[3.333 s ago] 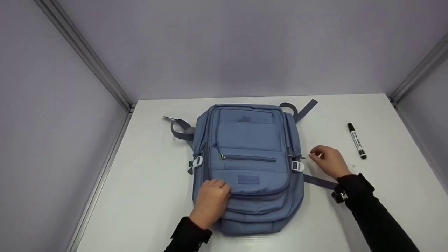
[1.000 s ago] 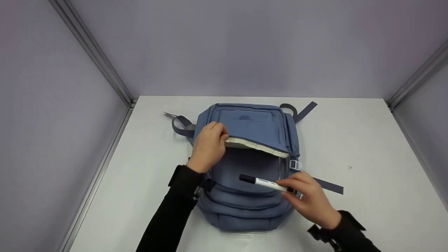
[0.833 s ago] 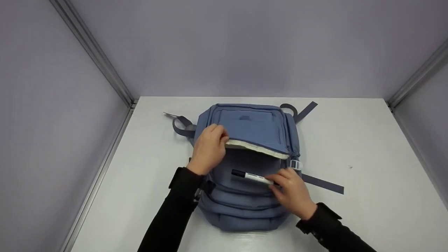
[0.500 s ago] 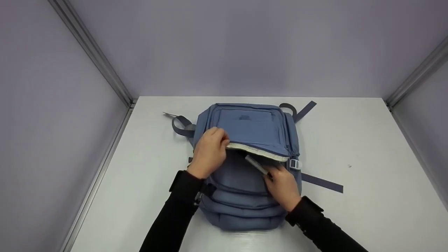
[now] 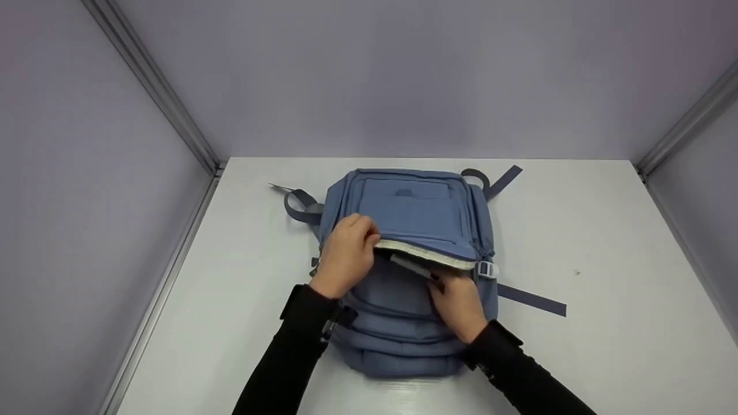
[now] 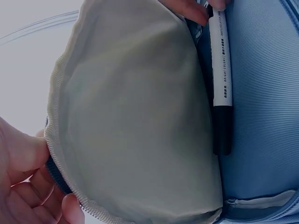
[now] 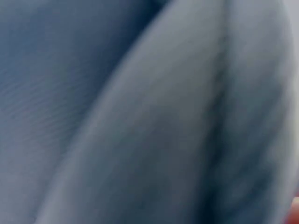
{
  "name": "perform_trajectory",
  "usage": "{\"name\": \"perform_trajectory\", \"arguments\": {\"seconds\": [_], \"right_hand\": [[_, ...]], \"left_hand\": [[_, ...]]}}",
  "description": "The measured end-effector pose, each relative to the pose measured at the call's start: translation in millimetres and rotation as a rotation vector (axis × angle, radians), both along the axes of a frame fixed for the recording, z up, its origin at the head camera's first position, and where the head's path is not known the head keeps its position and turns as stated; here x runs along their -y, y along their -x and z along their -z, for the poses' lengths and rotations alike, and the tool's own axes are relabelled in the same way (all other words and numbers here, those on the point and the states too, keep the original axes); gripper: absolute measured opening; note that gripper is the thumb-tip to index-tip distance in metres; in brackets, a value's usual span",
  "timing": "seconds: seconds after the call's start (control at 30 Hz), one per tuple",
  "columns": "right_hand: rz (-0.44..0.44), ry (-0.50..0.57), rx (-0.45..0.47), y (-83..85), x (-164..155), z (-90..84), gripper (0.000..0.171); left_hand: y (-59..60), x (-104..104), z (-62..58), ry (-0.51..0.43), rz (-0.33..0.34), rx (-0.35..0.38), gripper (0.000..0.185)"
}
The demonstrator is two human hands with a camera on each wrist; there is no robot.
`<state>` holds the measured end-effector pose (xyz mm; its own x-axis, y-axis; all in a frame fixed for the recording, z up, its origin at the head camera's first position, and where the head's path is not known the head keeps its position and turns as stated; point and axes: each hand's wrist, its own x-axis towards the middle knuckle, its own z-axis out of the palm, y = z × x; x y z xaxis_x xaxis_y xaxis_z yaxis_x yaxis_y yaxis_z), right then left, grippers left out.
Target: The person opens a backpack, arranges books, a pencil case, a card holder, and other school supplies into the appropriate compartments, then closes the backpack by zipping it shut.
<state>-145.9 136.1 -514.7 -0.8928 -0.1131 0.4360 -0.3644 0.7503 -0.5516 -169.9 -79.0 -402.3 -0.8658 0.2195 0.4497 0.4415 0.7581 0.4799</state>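
Note:
A blue backpack [image 5: 403,210] lies flat on the white table, its front pocket unzipped. My left hand [image 5: 347,253] pinches the edge of the pocket flap and lifts it, baring the pale lining [image 6: 135,107]. Inside the pocket mouth, my right hand [image 5: 459,302] holds a black-and-white marker [image 5: 412,267] by one end, its fingertips partly hidden under the flap. In the left wrist view the marker lies along the blue inner wall, black cap toward the pocket's bottom corner. Blurred blue cloth fills most of the right wrist view.
Grey straps [image 5: 533,301] stick out from the backpack's sides onto the table [image 5: 599,230]. A white buckle [image 5: 488,270] sits at its right edge. Grey panels [image 5: 369,75] enclose the table at the back and sides.
The left hand has raised the pocket flap, then let it sink slightly. The right hand has taken the marker from the table's right side and brought it leftward into the pocket opening.

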Motion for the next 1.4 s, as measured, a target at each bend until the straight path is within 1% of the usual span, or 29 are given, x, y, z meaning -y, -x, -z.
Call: {"name": "perform_trajectory", "arguments": {"seconds": [0.17, 0.37, 0.5, 0.6, 0.73, 0.83, 0.9, 0.97, 1.03, 1.07, 1.13, 1.2, 1.3, 1.4], "right_hand": [[0.054, -0.041, -0.081, 0.3, 0, 3.3, 0.009], [0.091, -0.011, -0.112, 3.4, -1, 3.9, 0.010], [0.068, -0.022, -0.120, 2.1, -4, 3.0, 0.009], [0.011, -0.029, -0.144, -6.1, -11, 1.3, 0.011], [-0.090, -0.007, -0.209, -24.4, -26, -3.9, 0.018], [-0.153, 0.028, -0.251, -34.3, -43, -7.7, 0.021], [-0.169, 0.039, -0.267, -34.3, -56, -8.7, 0.021], [-0.144, 0.043, -0.266, -28.5, -69, -8.4, 0.018], [-0.087, 0.027, -0.229, -17.6, -81, -7.5, 0.014], [-0.053, 0.015, -0.192, -11.0, -87, -7.0, 0.012], [0.018, -0.008, -0.089, 3.3, -96, -6.2, 0.008], [0.068, -0.032, 0.026, 17.7, -104, -6.6, 0.009], [0.089, -0.051, 0.174, 35.9, -112, -9.3, 0.017], [0.048, -0.083, 0.254, 49.6, -113, -11.6, 0.024]], "left_hand": [[-0.4, -2, 2.0, -0.007, -0.005, 0.012, 0.009], [-1.3, -3, 4.1, -0.008, -0.002, 0.014, 0.009], [-4.5, -3, 5.9, 0.006, 0.003, 0.016, 0.008], [-11.8, -1, 9.9, 0.008, 0.009, 0.007, 0.008], [-26.1, 2, 20.7, -0.001, 0.030, -0.030, 0.009], [-37.7, 4, 33.0, 0.008, 0.040, -0.072, 0.009], [-44.7, 6, 43.4, 0.025, 0.042, -0.106, 0.010], [-50.7, 7, 54.5, 0.046, 0.039, -0.143, 0.011], [-56.2, 8, 64.9, 0.059, 0.037, -0.174, 0.012], [-58.8, 8, 69.4, 0.062, 0.037, -0.187, 0.013], [-62.9, 8, 77.6, 0.064, 0.033, -0.209, 0.014], [-66.4, 9, 84.9, 0.060, 0.029, -0.222, 0.016], [-69.7, 9, 94.0, 0.062, 0.019, -0.231, 0.016], [-72.5, 10, 101.6, 0.073, 0.009, -0.233, 0.016]]}}
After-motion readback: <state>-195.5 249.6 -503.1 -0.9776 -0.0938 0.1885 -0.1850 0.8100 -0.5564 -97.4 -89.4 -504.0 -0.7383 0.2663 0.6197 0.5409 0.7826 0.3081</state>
